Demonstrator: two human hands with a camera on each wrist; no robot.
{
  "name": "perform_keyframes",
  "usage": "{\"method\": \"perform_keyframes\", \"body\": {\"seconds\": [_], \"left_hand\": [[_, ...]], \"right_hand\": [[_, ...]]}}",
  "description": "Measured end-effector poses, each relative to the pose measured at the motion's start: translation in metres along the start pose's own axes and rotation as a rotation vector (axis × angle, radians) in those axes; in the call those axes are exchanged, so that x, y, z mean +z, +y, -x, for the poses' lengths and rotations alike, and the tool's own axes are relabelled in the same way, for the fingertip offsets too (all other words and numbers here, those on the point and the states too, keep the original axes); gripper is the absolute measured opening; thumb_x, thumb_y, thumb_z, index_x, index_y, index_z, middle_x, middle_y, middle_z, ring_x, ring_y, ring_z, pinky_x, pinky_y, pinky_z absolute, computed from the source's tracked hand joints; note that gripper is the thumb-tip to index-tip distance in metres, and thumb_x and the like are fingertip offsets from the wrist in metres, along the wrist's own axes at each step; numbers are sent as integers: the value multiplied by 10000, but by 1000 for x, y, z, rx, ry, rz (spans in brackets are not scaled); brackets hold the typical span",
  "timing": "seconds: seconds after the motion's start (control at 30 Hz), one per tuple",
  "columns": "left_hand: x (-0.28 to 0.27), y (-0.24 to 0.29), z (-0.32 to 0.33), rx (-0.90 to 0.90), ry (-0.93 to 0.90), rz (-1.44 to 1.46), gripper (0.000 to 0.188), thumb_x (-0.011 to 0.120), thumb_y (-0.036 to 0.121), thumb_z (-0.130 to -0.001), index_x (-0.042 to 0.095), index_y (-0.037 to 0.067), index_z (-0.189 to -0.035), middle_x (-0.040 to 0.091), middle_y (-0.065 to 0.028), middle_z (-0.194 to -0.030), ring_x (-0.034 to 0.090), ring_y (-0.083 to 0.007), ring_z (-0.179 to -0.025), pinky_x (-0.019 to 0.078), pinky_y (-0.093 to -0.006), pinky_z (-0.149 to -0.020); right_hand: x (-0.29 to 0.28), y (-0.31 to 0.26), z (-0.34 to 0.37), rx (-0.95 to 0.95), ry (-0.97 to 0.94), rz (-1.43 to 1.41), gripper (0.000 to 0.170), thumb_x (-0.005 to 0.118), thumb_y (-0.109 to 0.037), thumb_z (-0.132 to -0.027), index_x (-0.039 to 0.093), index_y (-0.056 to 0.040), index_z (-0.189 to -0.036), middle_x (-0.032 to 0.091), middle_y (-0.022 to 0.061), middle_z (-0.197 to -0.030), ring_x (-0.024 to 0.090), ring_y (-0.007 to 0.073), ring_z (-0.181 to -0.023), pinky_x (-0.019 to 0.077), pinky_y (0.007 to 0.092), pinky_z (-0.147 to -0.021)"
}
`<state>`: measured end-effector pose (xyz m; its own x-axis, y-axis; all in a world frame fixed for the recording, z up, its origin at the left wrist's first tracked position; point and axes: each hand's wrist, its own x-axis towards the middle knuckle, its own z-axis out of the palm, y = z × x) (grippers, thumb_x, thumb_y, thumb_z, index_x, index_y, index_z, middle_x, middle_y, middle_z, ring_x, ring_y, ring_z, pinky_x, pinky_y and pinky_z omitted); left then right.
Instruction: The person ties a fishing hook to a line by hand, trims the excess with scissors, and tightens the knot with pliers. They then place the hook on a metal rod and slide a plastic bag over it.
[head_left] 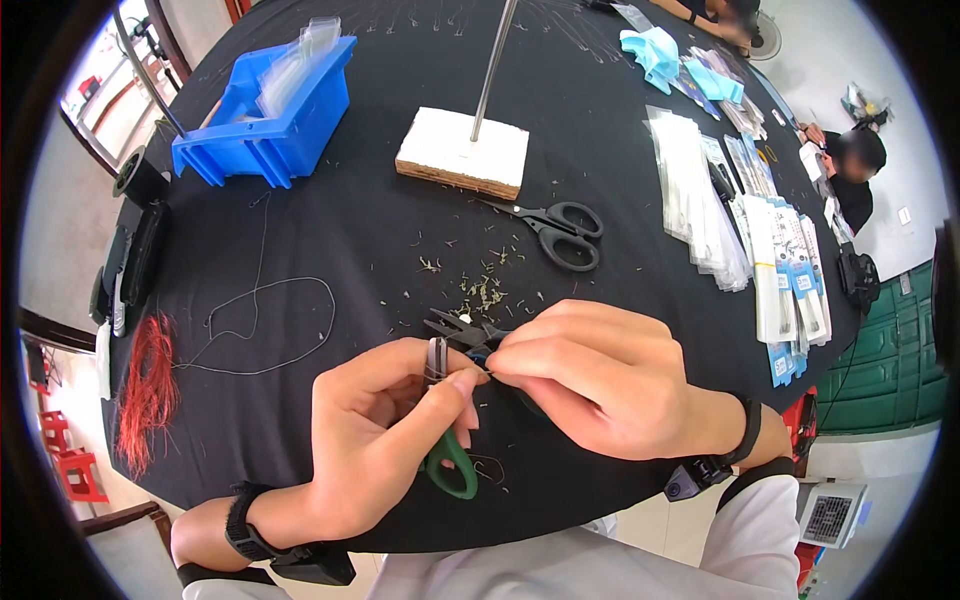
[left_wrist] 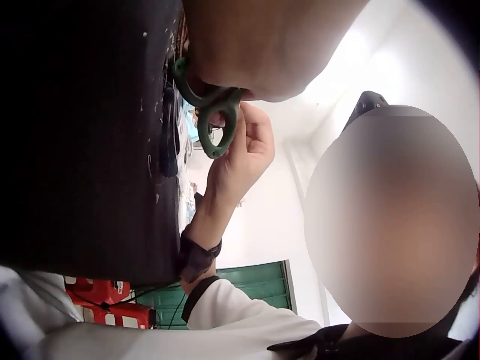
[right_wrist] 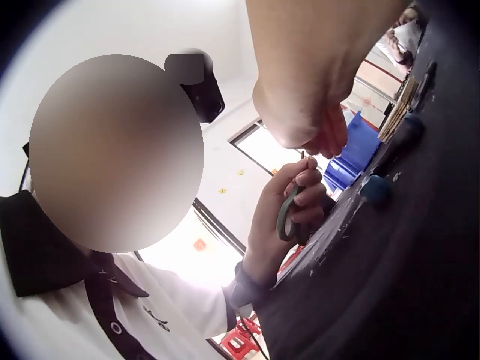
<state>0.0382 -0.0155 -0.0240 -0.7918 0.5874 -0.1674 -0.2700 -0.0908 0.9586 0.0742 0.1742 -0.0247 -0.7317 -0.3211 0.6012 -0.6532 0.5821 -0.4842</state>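
My left hand [head_left: 375,435] holds a pair of green-handled scissors [head_left: 452,468], the loops hanging below the palm and the blades rising beside the index finger. Its thumb and index finger also meet at the tip of my right hand [head_left: 610,380]. There the right thumb and index finger pinch a thin strand; most of it is hidden by the fingertips. Both wrist views show the green handle loops [left_wrist: 217,133] close to the meeting fingers. Just beyond the fingertips, dark-jawed pliers [head_left: 462,328] lie on the black cloth, partly covered by the right hand.
Black scissors [head_left: 565,232] lie before a white block [head_left: 465,150] holding a metal rod. Green clippings [head_left: 485,292] are scattered nearby. At left are a blue bin [head_left: 310,120], red threads [head_left: 148,395] and a looped dark cord [head_left: 300,280]. Plastic packets [head_left: 690,190] lie right.
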Motion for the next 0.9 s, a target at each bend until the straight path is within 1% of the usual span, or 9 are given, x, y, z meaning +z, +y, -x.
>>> {"method": "perform_keyframes", "body": {"seconds": [0.33,0.43,0.53,0.57,0.6,0.67,0.77,0.87,0.9], "left_hand": [[2,-2,1,44,32,-75,78,568,-1,-857,613,-58,-887,600,-42,-727,575,-74,-651,456,-188,-549],[2,1,1,34,65,-107,76,569,-5,-852,613,-60,-879,599,-41,-724,568,-65,-630,440,-176,-520],[-3,3,-3,98,170,-113,69,569,-14,-843,615,-62,-864,600,-42,-725,562,-59,-612,419,-168,-501],[-3,3,-5,147,208,-90,67,564,-26,-835,617,-62,-853,603,-48,-728,560,-60,-610,404,-164,-494],[-5,4,-6,178,218,-83,68,565,-27,-833,618,-63,-855,604,-49,-730,561,-61,-611,403,-164,-495],[-8,5,-8,233,238,-68,71,565,-29,-829,621,-63,-857,606,-51,-735,563,-63,-613,400,-163,-497],[-4,9,-8,265,276,-136,136,523,45,-856,603,-65,-842,563,-56,-613,538,-92,-550,395,-202,-513],[-1,13,-6,236,297,-135,133,526,38,-853,604,-70,-844,563,-53,-618,537,-91,-553,393,-199,-513],[-1,13,-5,246,299,-148,130,527,32,-852,603,-73,-846,565,-53,-625,538,-90,-555,393,-199,-513]], "right_hand": [[2,0,-1,0,20,16,230,693,45,-653,596,-26,-849,600,72,-818,584,227,-671,476,298,-542],[2,-2,-4,47,64,-2,210,712,70,-632,627,-20,-801,631,104,-807,609,230,-665,477,285,-556],[-3,6,-1,164,93,132,217,706,-5,-669,557,-39,-823,577,62,-789,577,254,-681,464,313,-570],[-9,-1,-1,287,-67,186,243,727,-72,-673,537,-35,-821,544,67,-831,554,264,-730,446,328,-606],[-13,-6,0,315,-242,240,282,739,-134,-669,535,-19,-828,507,95,-905,520,269,-809,427,341,-656],[-8,-11,6,324,-335,301,287,731,-148,-674,530,-7,-823,483,125,-953,494,275,-864,411,350,-698],[-6,-7,9,289,-406,250,247,707,-116,-686,528,1,-811,472,142,-964,481,278,-882,404,354,-708],[1,-2,10,287,-306,293,187,671,-85,-706,535,-5,-807,493,122,-888,493,272,-820,403,352,-675],[1,1,10,370,-271,217,171,667,-86,-717,538,-9,-799,497,113,-841,496,258,-774,399,341,-656]]}}
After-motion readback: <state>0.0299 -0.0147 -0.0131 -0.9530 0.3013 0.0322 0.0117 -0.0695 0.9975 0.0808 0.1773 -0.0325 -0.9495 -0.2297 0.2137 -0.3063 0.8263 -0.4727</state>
